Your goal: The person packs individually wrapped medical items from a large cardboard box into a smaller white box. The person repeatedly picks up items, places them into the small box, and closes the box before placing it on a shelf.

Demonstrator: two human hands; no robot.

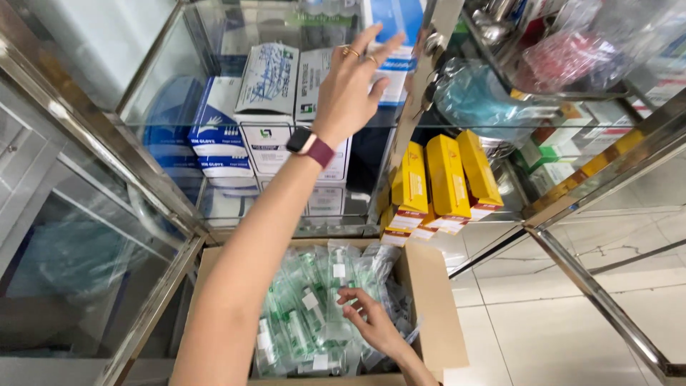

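Note:
My left hand (354, 78) reaches up into a glass cabinet with its fingers spread, holding nothing. It wears rings and a watch with a maroon strap. The fingertips lie against a blue and white box (391, 50) on the upper glass shelf, above a stack of white boxes (268, 93). My right hand (371, 322) is down in an open cardboard box (432, 286). Its loosely curled fingers rest on the clear plastic packets with green parts (304, 314) that fill the box.
Blue and white glove boxes (218, 129) stand to the left of the white ones. Yellow boxes (446, 175) lean on the lower shelf at right, below a blue plastic bag (479, 93). An open metal-framed glass door (593, 286) stands to the right over a tiled floor.

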